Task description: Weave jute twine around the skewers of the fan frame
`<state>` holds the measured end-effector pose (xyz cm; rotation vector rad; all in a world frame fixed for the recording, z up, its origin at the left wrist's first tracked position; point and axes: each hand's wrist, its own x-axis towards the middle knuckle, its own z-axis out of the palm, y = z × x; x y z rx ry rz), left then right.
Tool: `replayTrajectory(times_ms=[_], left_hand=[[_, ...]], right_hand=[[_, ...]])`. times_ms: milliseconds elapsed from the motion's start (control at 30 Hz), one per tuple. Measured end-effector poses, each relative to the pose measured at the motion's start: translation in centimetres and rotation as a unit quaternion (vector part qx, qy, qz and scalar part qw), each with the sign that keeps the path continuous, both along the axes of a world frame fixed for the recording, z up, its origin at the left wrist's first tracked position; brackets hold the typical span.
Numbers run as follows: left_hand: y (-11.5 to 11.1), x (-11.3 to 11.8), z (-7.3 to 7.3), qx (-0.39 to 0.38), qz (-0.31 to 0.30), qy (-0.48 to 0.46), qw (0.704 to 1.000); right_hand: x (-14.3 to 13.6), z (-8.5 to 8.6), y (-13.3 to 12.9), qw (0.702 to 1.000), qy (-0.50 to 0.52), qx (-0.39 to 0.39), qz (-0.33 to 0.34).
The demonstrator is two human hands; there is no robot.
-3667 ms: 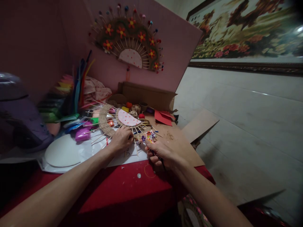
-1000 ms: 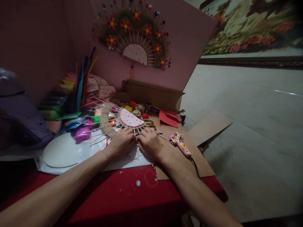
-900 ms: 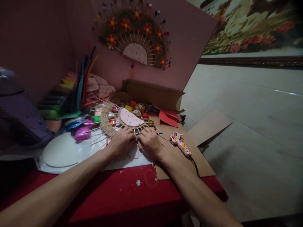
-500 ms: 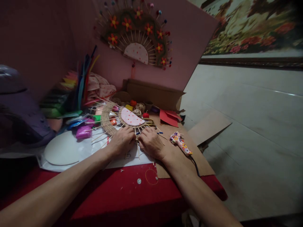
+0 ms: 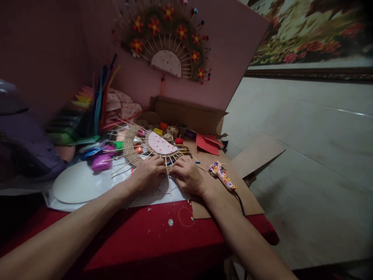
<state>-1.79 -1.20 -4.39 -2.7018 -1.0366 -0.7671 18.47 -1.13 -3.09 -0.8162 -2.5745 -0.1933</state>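
Note:
Both hands are on a half-round fan-shaped craft piece of thin sticks and wound twine [image 5: 131,149]. Its middle is a pink half circle with red dots [image 5: 161,144], edged in twine. My left hand [image 5: 150,171] is closed on the twine band at the near side, fingers curled around the sticks. Close beside it, my right hand [image 5: 186,175] grips the same band, its fingertips bent down and partly hidden. Between the two hands a few bare sticks point toward me.
A flower-patterned glue gun [image 5: 223,175] lies on cardboard [image 5: 201,204] at right. Red paper [image 5: 208,144] and twine balls [image 5: 172,131] sit behind. At left are a white disc [image 5: 72,182] and purple clay packet [image 5: 101,163]. A finished flowered fan [image 5: 166,64] hangs above.
The view has shifted slightly. Both hands stay on the twine band, with only a small movement of the fingers.

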Motion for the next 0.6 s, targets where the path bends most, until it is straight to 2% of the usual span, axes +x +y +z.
replayTrajectory(times_ms=[233, 600], left_hand=[[0.05, 0.01, 0.13, -0.016, -0.009, -0.029, 0.999], [0.16, 0.19, -0.24, 0.002, 0.005, -0.049, 0.999]], right_hand=[[-0.06, -0.15, 0.09, 1.000, 0.018, -0.009, -0.001], [-0.22, -0.59, 0.27, 1.000, 0.029, -0.004, -0.007]])
